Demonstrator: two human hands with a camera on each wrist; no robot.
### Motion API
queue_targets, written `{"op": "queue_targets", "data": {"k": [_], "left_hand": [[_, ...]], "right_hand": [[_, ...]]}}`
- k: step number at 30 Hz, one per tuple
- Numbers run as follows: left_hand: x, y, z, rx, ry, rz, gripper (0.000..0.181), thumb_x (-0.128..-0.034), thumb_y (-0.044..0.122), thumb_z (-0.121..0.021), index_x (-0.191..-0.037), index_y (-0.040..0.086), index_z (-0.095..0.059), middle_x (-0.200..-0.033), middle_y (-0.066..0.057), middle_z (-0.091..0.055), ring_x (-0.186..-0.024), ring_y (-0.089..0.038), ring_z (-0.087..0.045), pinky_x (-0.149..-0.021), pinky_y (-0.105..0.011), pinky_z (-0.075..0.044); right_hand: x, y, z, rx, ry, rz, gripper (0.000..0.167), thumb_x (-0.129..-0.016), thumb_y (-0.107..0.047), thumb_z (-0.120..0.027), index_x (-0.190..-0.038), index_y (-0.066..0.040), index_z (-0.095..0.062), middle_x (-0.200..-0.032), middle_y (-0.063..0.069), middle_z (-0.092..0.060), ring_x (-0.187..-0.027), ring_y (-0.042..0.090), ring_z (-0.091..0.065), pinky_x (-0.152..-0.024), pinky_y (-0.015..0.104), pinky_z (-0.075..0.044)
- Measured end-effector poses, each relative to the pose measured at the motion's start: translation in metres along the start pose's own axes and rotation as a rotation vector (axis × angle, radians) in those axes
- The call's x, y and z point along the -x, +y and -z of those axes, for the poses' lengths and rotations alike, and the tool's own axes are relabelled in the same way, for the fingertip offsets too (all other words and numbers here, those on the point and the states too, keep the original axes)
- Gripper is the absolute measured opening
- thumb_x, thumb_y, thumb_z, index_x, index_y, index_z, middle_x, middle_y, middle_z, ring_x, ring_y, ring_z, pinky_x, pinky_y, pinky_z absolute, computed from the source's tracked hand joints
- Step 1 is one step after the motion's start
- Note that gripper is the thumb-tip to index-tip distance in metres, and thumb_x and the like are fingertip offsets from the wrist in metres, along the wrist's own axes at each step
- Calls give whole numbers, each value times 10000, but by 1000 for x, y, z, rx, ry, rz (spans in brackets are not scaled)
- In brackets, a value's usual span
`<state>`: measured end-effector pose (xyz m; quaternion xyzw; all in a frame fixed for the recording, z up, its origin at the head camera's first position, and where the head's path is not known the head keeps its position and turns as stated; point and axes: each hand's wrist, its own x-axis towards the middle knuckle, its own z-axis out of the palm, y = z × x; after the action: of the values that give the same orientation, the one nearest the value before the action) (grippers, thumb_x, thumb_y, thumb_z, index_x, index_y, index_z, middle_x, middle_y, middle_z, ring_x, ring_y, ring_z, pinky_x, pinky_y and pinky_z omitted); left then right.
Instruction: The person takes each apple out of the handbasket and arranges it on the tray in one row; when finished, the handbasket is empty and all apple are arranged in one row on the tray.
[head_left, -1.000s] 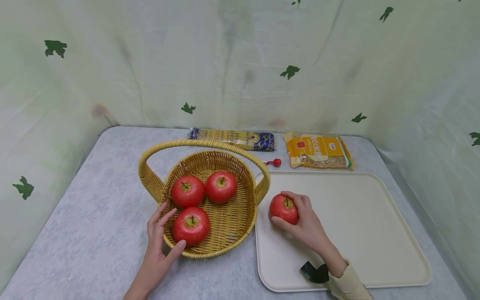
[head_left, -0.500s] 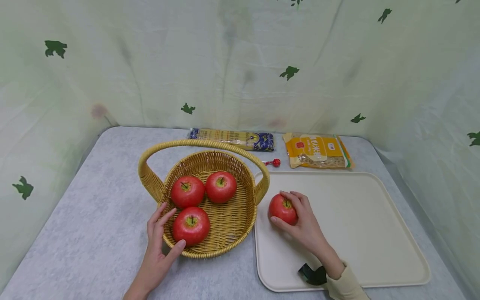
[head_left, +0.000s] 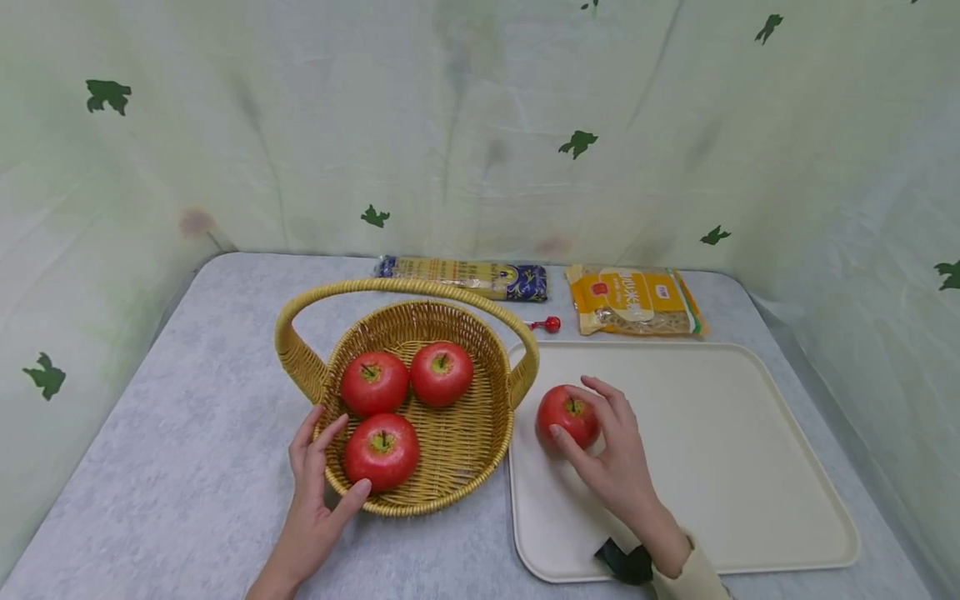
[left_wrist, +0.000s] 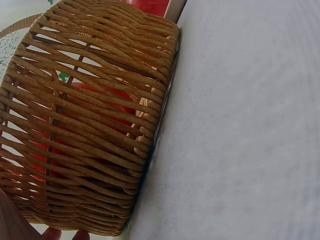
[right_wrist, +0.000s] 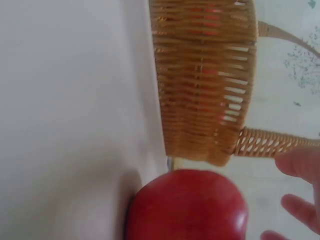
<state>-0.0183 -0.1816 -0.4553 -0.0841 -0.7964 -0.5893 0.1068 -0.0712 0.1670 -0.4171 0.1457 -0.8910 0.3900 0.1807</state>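
The work looks partway: three red apples sit in the wicker basket, a fourth apple on the cream tray at ten o'clock. The right hand spreads loosely about it; the left hand, fingers relaxed, touches the basket's eight-o'clock rim.

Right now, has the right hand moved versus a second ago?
Yes, the right hand has: its fingertips sit slightly farther right, away from the basket, judged against the tray in the head view.
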Motion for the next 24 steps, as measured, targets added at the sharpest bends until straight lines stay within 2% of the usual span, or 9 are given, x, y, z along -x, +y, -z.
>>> {"op": "queue_targets", "data": {"k": [5,10,14,18,21,24], "left_hand": [[-1,1,0,1,-3,-8,757,-817,-24,-650,-1472,99,-292,-1540,-4,24,-1386,-220,21,-957,-693,-76],[0,3,0,2,-4,7,754,-825,-13,-650,-1474,109,-286,-1544,34,53,-1394,-211,47,-970,-696,-51],[0,3,1,6,-8,11,755,-827,-6,-649,-1476,112,-281,-1544,42,57,-1394,-212,49,-970,-699,-42],[0,2,2,6,-12,-1,767,-821,-5,-648,-1479,107,-269,-1545,33,59,-1394,-212,47,-967,-701,-42],[-1,1,3,1,-28,-14,792,-814,-6,-653,-1485,106,-248,-1547,24,72,-1396,-217,60,-962,-705,-45],[0,0,4,1,-49,-16,831,-807,-2,-667,-1497,120,-220,-1548,27,90,-1397,-212,78,-959,-710,-43]], "right_hand": [[1,-19,0,-124,10,116,491,-763,-61,-785,-1214,-107,-598,-1295,70,-506,-1196,224,-450,-811,419,-503],[1,-40,-8,-250,-25,224,477,-762,-40,-776,-1203,-82,-601,-1250,83,-545,-1160,254,-492,-935,321,-424],[-2,-53,-18,-337,-50,297,450,-784,-58,-760,-1204,-86,-600,-1237,110,-551,-1147,263,-506,-933,319,-422],[-9,-64,-29,-399,-75,372,380,-861,-136,-700,-1220,-86,-585,-1224,96,-559,-1132,258,-514,-912,357,-439],[-15,-72,-36,-428,-122,398,350,-905,-183,-652,-1232,-83,-572,-1223,81,-563,-1138,242,-512,-913,367,-438],[-20,-79,-43,-428,-187,391,356,-921,-208,-632,-1251,-99,-556,-1236,64,-560,-1154,209,-503,-931,364,-425]]}}
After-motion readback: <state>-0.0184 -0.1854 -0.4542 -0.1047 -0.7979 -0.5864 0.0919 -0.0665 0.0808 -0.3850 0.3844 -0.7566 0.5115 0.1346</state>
